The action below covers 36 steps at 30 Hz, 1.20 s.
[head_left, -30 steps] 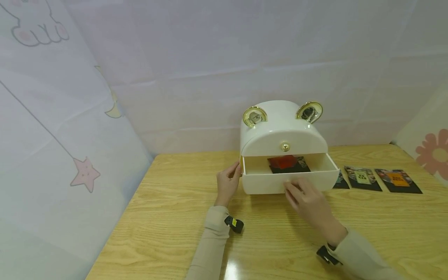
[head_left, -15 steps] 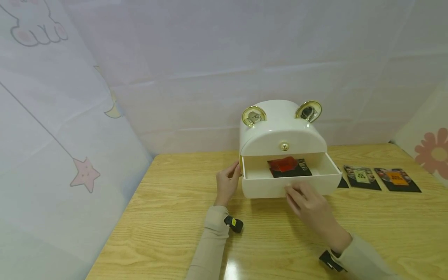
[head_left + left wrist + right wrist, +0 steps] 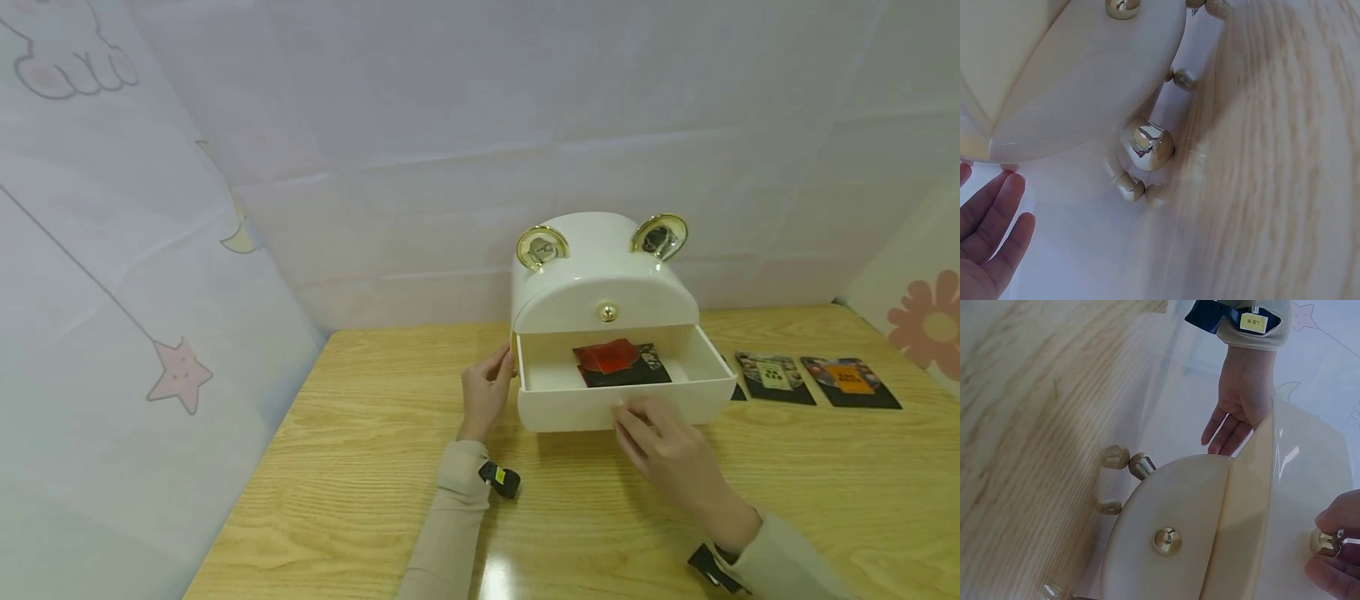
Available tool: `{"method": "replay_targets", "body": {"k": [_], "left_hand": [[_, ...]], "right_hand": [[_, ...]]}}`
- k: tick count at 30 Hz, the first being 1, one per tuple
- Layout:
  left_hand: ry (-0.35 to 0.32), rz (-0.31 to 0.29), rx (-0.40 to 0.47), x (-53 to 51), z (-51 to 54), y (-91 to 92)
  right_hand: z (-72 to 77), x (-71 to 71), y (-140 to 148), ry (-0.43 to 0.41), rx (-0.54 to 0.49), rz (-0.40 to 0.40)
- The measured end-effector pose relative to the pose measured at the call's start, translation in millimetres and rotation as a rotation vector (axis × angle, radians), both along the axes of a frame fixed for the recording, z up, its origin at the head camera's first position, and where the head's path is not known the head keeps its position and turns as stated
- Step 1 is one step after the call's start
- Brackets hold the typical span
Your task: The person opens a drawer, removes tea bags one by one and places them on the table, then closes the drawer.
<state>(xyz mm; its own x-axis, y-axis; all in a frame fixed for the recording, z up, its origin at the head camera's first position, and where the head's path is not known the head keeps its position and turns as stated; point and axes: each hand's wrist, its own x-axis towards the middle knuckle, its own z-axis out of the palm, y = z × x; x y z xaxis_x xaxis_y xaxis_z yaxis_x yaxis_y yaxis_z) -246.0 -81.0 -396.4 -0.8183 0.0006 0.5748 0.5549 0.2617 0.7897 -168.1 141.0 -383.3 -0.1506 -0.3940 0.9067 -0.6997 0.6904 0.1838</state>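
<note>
Pinching at the front of an open white drawer with the right hand in the head view, with thumb and forefinger drawn together, and touching the left side of a glossy white box with the left hand, relaxed and mostly unfurled. Bearing inside the drawer a flat black-and-red packet. Crowned, atop the box, by two round ears with shiny gold rims, and fitted with a round gold knob on the arched upper panel. Set on a wood-grained counter, with a green-labelled packet and an orange-labelled packet lying flat to the right (plus a dark corner of another past the drawer's edge). Backed by pale, creased cloth.

In the left wrist view, reaching in from the lower left with the left hand, with fingers nearly straight and a little apart, to the curved edge of the smooth, milky box. Showing also polished gold balls close to the counter's streaked grain.

In the right wrist view, gripping a rounded, metallic drawer knob between right thumb and fingers, partly cut off by the frame. Revealing, under the drawer, a half-moon lower panel with a gold-toned lower knob. Showing the left hand again, with fingers slightly bent and separated, at the box's far side.
</note>
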Motion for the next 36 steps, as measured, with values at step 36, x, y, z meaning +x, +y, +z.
{"method": "replay_targets", "body": {"k": [36], "left_hand": [[0.031,0.048,-0.031,0.3,-0.8,2.0]], "right_hand": [[1.1,23.2,2.4,0.004,0.002,0.015]]}}
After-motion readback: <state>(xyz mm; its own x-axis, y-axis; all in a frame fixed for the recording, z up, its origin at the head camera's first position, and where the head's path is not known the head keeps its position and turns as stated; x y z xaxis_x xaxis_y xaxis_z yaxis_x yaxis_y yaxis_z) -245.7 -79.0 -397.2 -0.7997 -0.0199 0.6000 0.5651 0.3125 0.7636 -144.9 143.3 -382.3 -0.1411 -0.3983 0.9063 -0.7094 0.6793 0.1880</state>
